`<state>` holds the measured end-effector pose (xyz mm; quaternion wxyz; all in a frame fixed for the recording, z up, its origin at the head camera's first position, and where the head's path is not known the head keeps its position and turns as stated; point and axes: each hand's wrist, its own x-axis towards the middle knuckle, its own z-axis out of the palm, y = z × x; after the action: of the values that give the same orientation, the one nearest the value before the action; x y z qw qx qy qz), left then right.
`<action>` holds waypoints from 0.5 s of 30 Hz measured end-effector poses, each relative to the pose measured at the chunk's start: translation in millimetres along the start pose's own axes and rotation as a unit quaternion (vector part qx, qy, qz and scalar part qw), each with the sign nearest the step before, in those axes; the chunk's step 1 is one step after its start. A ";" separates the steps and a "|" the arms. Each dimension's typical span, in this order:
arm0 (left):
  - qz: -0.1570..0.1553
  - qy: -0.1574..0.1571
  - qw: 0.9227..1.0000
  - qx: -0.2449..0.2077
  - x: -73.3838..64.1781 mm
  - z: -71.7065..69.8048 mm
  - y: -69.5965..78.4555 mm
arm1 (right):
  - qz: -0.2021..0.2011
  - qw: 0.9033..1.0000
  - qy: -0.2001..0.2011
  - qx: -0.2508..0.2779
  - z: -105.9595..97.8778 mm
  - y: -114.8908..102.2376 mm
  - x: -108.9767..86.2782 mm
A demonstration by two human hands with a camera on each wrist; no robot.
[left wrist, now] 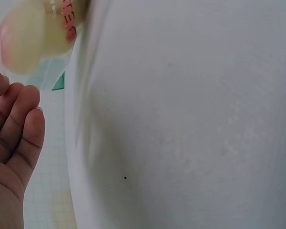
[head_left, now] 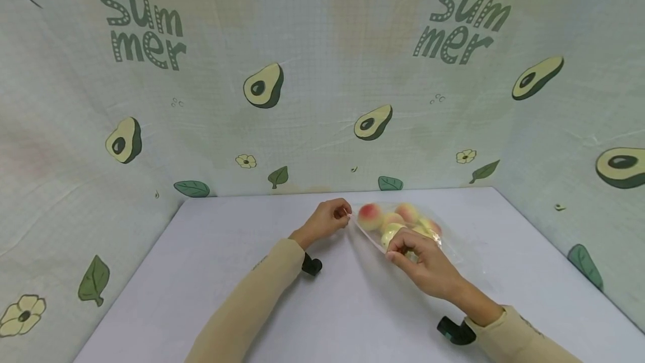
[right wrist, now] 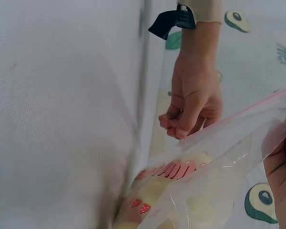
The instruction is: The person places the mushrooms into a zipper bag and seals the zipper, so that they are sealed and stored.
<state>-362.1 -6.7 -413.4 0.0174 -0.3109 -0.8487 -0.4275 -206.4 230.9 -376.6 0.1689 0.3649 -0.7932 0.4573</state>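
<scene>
A clear plastic zip bag [head_left: 372, 240] with a pink-edged opening lies on the table, several yellow-and-red peaches [head_left: 370, 216] inside it. In the head view my left hand [head_left: 325, 219] pinches the far corner of the bag's mouth between thumb and fingertips. My right hand [head_left: 427, 265] grips the near end of the same edge, above the fruit, and hides part of it. Red lettering and strawberry prints [right wrist: 144, 208] show on the bag in the right wrist view. The left wrist view shows the left hand's fingertips [left wrist: 34, 125] close together, beside the blurred fruit.
The white table [head_left: 242, 251] ends at a cloth backdrop [head_left: 312, 144] printed with avocados, leaves and lettering, which also rises on both sides. A black wrist camera [head_left: 311, 265] sits under the left sleeve, and another black camera [head_left: 456, 330] under the right.
</scene>
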 end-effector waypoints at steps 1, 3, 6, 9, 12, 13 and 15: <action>-0.001 0.000 1.000 -0.001 0.4 -0.4 -0.8 | -0.003 1.000 0.001 0.000 0.1 0.4 -0.1; 0.000 0.002 1.000 -0.003 1.6 -1.0 -2.5 | -0.009 1.000 0.002 0.000 0.4 0.7 -0.3; 0.004 0.006 1.000 -0.003 3.1 -2.3 -4.0 | -0.011 1.000 0.001 0.002 0.4 -0.1 -0.2; 0.005 0.010 1.000 -0.006 4.2 -2.6 -5.1 | -0.011 1.000 0.000 0.006 0.5 -1.4 -0.4; 0.001 0.012 1.000 -0.007 4.7 -2.6 -6.2 | -0.011 1.000 -0.004 0.014 0.6 -3.0 -0.6; 0.000 0.012 1.000 -0.008 4.8 -2.6 -6.5 | -0.012 1.000 -0.005 0.017 0.6 -3.5 -0.6; -0.003 0.012 1.000 -0.008 4.9 -2.9 -7.0 | -0.013 1.000 -0.006 0.020 0.7 -4.5 -0.7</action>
<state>-370.5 -9.4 -415.1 0.0235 -0.3030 -0.8459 -0.4382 -202.6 229.2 -374.7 0.1627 0.3812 -0.7801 0.4686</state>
